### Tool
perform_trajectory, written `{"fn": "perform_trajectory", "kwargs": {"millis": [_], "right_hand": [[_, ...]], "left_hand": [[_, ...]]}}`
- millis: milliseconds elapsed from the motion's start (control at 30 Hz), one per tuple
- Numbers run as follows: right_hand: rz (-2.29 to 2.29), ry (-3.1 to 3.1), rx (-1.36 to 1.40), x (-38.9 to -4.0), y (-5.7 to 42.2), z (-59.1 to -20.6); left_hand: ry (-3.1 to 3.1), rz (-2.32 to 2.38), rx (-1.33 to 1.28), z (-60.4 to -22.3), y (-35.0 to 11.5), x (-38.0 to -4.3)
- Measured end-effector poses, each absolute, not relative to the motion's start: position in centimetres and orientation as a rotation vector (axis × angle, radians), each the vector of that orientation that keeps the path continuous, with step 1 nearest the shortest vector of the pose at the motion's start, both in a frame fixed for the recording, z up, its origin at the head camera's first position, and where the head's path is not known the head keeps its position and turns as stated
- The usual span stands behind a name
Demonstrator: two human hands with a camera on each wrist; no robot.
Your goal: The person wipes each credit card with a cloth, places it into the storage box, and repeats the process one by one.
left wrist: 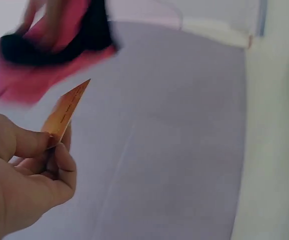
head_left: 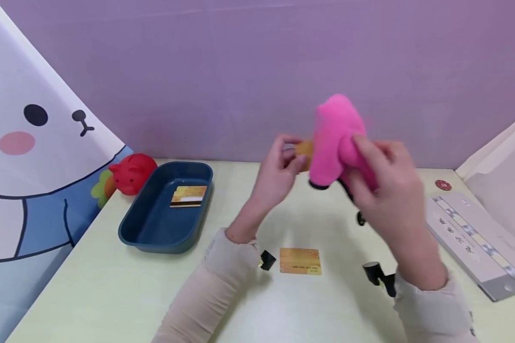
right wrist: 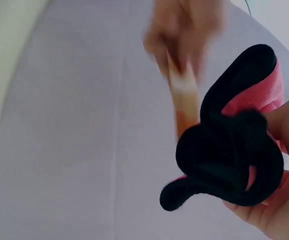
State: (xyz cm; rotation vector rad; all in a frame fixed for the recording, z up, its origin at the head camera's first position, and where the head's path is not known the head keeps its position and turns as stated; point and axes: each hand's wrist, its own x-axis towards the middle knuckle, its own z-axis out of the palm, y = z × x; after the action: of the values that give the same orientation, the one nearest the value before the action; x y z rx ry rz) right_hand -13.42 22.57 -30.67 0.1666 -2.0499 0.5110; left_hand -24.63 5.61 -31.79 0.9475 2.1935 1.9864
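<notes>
In the head view my left hand (head_left: 276,174) is raised above the table and pinches a gold bank card (head_left: 303,150) between thumb and fingers. The left wrist view shows this card (left wrist: 67,110) tilted, its thin edge turned to the camera. My right hand (head_left: 386,186), also raised, grips a soft pink cloth with black trim (head_left: 336,138). Seen from the right wrist, the black-edged cloth (right wrist: 219,155) is bunched in folds, and the card overlaps its edge there. A second gold card (head_left: 300,261) lies flat on the table below the hands.
At the left stands a dark blue tray (head_left: 141,245) with gold card stock (head_left: 189,195) inside. A red piggy bank (head_left: 134,174) sits beside its far left corner. On the right lie a flat white box (head_left: 476,243) and a red chip (head_left: 443,185). A purple backdrop (head_left: 240,81) rises behind the table.
</notes>
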Motion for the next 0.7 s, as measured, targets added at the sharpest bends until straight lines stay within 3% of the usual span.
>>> {"fn": "perform_trajectory", "kwargs": {"millis": [133, 700], "right_hand": [[0.437, -2.108, 0.268, -14.1, 21.0, -31.7], [0.368, -2.341, 0.23, -14.0, 20.9, -32.1]], "left_hand": [[2.198, 2.025, 1.059, -32.4, 6.5, -23.7], [2.02, 2.143, 0.852, -32.1, 6.6, -23.4]]}}
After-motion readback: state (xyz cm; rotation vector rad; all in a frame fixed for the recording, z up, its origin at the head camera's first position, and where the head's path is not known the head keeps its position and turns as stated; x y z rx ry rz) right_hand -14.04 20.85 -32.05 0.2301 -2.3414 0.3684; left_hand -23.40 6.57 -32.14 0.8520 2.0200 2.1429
